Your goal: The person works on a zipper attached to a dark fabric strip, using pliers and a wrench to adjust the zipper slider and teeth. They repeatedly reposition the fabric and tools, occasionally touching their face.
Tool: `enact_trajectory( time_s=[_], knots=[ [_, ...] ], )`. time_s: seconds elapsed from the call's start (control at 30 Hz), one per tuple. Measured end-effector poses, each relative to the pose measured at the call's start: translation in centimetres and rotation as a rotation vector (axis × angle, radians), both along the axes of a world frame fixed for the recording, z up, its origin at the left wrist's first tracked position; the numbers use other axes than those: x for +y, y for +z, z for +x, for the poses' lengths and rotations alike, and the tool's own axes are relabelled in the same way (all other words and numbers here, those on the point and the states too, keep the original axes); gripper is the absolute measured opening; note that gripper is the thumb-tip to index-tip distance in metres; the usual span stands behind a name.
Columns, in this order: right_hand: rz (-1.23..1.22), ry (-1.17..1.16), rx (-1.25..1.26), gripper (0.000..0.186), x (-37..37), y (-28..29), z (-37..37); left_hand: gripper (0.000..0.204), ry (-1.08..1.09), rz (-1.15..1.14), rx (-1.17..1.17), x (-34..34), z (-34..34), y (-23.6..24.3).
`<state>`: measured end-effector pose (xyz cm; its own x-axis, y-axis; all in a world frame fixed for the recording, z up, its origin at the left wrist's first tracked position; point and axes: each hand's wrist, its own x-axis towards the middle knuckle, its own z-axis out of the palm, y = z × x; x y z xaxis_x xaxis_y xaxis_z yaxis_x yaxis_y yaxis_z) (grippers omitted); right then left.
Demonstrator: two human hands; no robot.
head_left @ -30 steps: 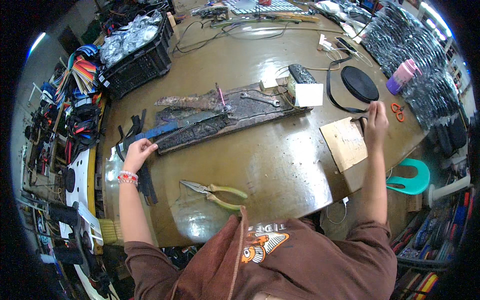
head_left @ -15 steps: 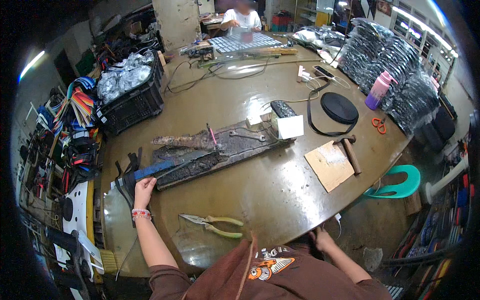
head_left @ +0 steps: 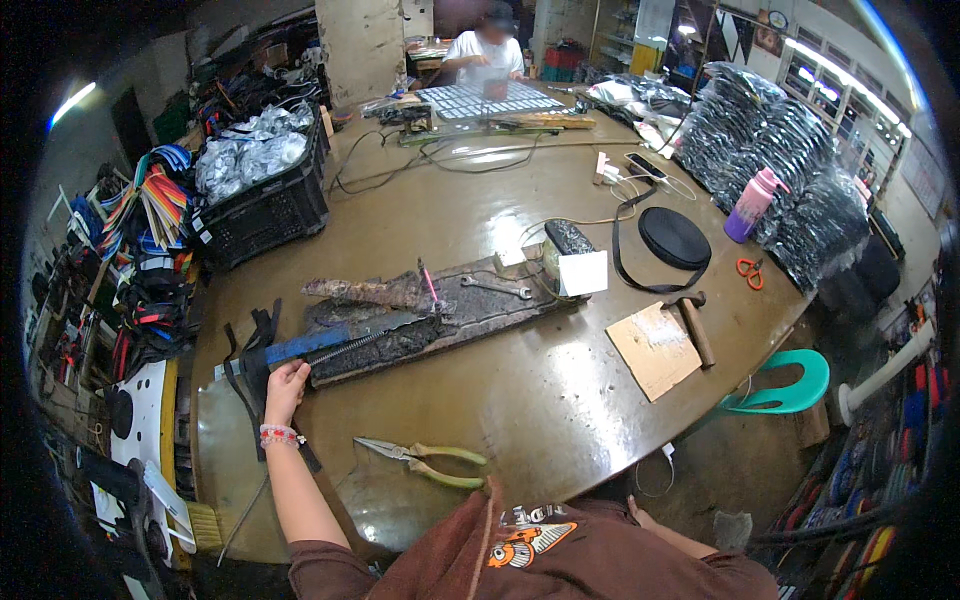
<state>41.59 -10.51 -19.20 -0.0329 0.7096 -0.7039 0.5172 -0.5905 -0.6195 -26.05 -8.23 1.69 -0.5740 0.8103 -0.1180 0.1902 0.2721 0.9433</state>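
Down from beside the hammer [head_left: 697, 333], the right hand [head_left: 641, 514] is now at the table's [head_left: 540, 400] near edge, finger pose unclear. Left hand [head_left: 287, 390] pinches the spring-like coil [head_left: 358, 346] along the dark wooden block [head_left: 467, 307]; needle-nose pliers [head_left: 410, 453] lie nearer the body, a wrench [head_left: 495, 287] beyond.

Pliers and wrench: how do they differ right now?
The pliers lie directly on the table; the wrench lies on the dark board. The pliers have yellow-green handles; the wrench is all grey metal. The pliers look larger in view than the wrench. Neither is held.
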Motion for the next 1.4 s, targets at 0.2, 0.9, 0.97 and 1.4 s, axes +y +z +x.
enact_trajectory(
  time_s=[0.2,0.9,0.97,1.4],
  knots=[
    [-0.242,-0.354,0.136,0.094,3.5,-0.9,-2.1,0.041,0.009,0.05,-0.094,0.0,0.0,-0.2],
    [-0.364,1.326,0.063,0.032,9.8,20.0,-3.7,0.044,0.004,0.056,-0.106,-0.1,-0.4,-0.4],
    [-0.101,1.136,0.411,0.021,13.5,27.8,-7.5,0.045,-0.003,0.052,-0.123,-0.1,-0.5,-0.7],
    [1.503,0.855,-0.609,0.015,29.5,23.3,-31.9,0.04,0.002,0.097,-0.168,-0.3,0.4,0.1]
  ],
)
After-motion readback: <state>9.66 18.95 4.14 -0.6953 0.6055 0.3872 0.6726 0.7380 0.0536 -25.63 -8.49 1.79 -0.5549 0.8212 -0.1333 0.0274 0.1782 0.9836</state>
